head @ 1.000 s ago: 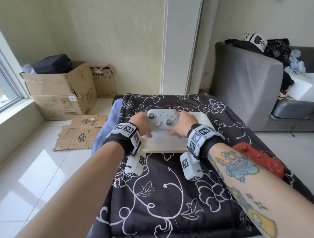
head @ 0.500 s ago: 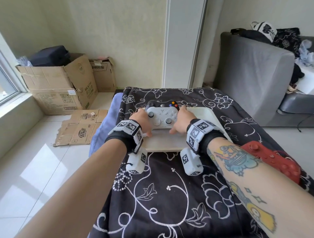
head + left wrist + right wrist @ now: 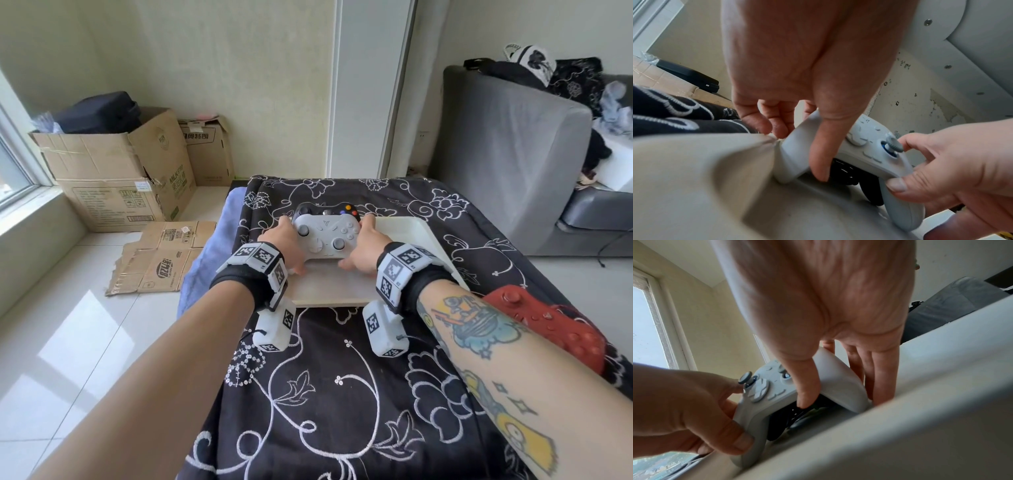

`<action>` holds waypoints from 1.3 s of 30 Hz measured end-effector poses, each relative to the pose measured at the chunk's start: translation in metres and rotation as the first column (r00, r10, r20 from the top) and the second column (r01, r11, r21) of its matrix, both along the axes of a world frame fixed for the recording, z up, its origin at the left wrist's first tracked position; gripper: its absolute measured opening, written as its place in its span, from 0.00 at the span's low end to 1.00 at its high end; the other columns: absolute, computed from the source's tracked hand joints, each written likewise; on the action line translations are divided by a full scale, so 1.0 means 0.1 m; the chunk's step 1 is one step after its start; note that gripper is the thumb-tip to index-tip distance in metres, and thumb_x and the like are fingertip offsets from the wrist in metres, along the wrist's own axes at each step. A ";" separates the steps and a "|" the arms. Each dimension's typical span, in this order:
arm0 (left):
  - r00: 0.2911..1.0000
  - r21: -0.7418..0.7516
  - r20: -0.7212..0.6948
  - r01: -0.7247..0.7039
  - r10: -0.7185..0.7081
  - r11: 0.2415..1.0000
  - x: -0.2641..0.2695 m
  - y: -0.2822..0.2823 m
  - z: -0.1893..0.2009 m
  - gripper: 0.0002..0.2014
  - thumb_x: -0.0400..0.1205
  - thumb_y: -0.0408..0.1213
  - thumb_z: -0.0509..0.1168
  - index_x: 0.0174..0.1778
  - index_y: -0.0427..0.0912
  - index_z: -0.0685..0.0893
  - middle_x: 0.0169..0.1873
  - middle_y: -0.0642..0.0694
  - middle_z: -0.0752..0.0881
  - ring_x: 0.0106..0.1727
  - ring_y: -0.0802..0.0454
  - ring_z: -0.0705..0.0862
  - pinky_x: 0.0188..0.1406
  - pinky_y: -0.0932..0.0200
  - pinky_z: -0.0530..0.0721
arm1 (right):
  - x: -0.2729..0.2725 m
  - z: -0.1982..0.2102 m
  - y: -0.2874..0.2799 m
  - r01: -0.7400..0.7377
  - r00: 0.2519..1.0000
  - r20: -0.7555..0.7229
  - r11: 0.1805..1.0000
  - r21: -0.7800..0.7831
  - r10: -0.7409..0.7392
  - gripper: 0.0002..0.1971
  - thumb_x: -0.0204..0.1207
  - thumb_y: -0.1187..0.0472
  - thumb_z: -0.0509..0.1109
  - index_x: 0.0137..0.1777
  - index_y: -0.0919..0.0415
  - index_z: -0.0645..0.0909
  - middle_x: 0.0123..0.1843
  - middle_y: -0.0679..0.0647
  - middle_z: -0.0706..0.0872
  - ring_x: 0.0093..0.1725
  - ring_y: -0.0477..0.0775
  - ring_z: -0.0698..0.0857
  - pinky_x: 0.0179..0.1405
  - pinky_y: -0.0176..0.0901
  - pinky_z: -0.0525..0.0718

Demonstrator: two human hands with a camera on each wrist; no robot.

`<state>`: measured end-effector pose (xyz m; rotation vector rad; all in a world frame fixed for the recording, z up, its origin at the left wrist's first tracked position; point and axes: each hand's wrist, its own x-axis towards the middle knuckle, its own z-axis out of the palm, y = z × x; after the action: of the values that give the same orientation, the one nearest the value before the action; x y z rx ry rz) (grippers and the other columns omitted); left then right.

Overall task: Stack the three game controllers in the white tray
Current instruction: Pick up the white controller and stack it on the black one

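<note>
A white controller (image 3: 325,234) lies on top of a black controller (image 3: 323,208) in the white tray (image 3: 404,233); the black one's far edge with coloured buttons peeks out behind. My left hand (image 3: 286,245) grips the white controller's left handle (image 3: 795,155), thumb along its inner side. My right hand (image 3: 363,248) grips the right handle (image 3: 840,382), thumb on the inner side, fingers down the outside. The black controller (image 3: 795,415) shows as a dark shape beneath the white one (image 3: 764,395). A red controller (image 3: 548,322) lies on the cloth, partly behind my right forearm.
The table wears a black cloth with white flowers (image 3: 325,394). A grey sofa (image 3: 513,154) stands to the right. Cardboard boxes (image 3: 113,171) and flattened cardboard (image 3: 161,260) lie on the tiled floor to the left.
The white controller now sits nearer on the black one, whose far edge has come into view behind it. Both hands still hold its handles.
</note>
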<state>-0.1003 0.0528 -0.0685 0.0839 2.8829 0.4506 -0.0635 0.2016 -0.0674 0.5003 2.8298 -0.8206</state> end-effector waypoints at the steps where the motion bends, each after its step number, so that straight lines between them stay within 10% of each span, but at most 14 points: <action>1: 1.000 -0.001 -0.018 -0.003 0.003 1.000 0.00 0.00 -0.01 0.40 0.65 0.42 0.81 0.66 0.36 0.64 0.58 0.38 0.80 0.54 0.38 0.82 0.52 0.48 0.81 | 0.00 -0.01 0.00 -0.004 1.000 -0.013 1.000 -0.009 0.004 0.41 0.72 0.56 0.78 0.76 0.58 0.53 0.56 0.60 0.81 0.57 0.65 0.85 0.53 0.52 0.81; 10: 0.999 0.067 -0.025 -0.019 0.020 0.998 -0.03 -0.02 -0.03 0.40 0.67 0.41 0.81 0.70 0.35 0.68 0.63 0.37 0.81 0.65 0.37 0.81 0.61 0.48 0.79 | -0.02 -0.06 -0.01 0.002 1.000 -0.031 1.000 0.021 -0.001 0.39 0.73 0.57 0.77 0.76 0.61 0.56 0.62 0.65 0.83 0.60 0.67 0.85 0.49 0.49 0.78; 21: 0.999 0.092 -0.045 0.032 -0.028 0.995 0.05 -0.08 -0.01 0.34 0.69 0.38 0.78 0.69 0.36 0.70 0.59 0.39 0.82 0.60 0.39 0.83 0.49 0.54 0.78 | 0.02 -0.04 -0.02 0.004 1.000 0.016 0.997 0.082 -0.005 0.38 0.76 0.56 0.74 0.79 0.62 0.55 0.65 0.65 0.82 0.64 0.66 0.83 0.49 0.47 0.76; 36: 0.996 0.161 -0.065 -0.047 0.059 0.986 0.22 -0.07 0.06 0.41 0.68 0.43 0.79 0.72 0.34 0.66 0.67 0.35 0.76 0.69 0.37 0.77 0.65 0.48 0.78 | 0.22 0.04 0.05 0.032 0.999 0.017 0.994 0.102 -0.034 0.39 0.74 0.56 0.74 0.77 0.65 0.54 0.66 0.65 0.81 0.64 0.65 0.83 0.49 0.48 0.77; 39: 0.990 0.164 -0.133 -0.034 0.056 0.986 0.32 -0.07 0.13 0.44 0.66 0.48 0.79 0.74 0.37 0.66 0.70 0.37 0.69 0.74 0.37 0.69 0.71 0.45 0.72 | 0.34 0.10 0.09 0.053 0.999 -0.007 0.994 0.091 -0.053 0.42 0.73 0.55 0.75 0.78 0.65 0.53 0.72 0.66 0.75 0.69 0.67 0.79 0.61 0.52 0.79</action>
<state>-0.0680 0.0453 -0.0558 0.0786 2.9818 0.7134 -0.0293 0.2102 -0.0576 0.5898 2.8799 -0.7043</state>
